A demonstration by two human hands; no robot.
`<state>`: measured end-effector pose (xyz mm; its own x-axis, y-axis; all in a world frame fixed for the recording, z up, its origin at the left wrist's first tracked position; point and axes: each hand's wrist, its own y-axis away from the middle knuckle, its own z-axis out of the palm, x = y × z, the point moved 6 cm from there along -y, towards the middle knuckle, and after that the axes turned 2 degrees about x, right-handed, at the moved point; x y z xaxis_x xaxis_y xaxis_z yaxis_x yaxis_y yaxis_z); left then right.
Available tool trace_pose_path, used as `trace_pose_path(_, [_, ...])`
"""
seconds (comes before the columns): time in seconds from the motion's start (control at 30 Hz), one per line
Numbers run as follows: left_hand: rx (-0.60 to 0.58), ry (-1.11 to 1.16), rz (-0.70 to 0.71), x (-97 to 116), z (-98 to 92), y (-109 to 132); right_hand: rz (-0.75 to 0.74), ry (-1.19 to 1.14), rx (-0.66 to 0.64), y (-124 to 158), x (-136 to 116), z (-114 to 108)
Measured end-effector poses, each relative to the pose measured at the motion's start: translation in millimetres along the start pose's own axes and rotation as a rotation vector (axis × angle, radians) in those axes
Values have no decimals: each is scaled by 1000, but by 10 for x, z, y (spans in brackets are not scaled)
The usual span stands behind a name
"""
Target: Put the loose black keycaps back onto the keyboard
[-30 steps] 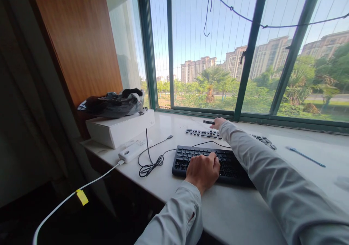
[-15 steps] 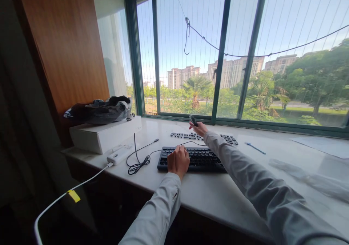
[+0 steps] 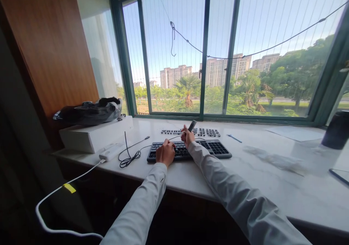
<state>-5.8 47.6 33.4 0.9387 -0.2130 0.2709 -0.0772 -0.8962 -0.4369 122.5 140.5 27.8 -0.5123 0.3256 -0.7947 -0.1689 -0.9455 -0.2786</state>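
A black keyboard (image 3: 216, 148) lies on the white stone counter, and its right part shows dark squares that look like bare key sockets. My left hand (image 3: 165, 153) rests on the keyboard's left half with fingers curled down against the keys; the fingertips are partly hidden. My right hand (image 3: 187, 137) is closed round a short dark-handled tool (image 3: 192, 125) and hovers over the keyboard's middle, the tool tilted up and away. Its exact kind is unclear. Behind the keyboard, loose keycaps (image 3: 209, 132) are laid out in rows.
A coiled black cable (image 3: 128, 161) and a white plugged-in device (image 3: 110, 152) lie left. A white box (image 3: 95, 134) carries a dark plastic-wrapped bundle (image 3: 89, 110). Rightward are a blue stick (image 3: 234, 138), a clear plastic bag (image 3: 272, 159), paper (image 3: 294, 133) and a dark cylinder (image 3: 336, 130).
My right hand has come back from above the keycap rows to over the keyboard, still holding the tool. My left hand stays on the keyboard. The view has turned slightly right.
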Motion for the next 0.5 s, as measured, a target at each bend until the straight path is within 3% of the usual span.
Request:
trace_pose_path(0.23, [55, 30, 8, -37, 26, -33, 41, 13, 57, 36, 189, 30])
trace_pose_path(0.5, [69, 24, -31, -71, 39, -42, 77, -52, 20, 97, 266, 95])
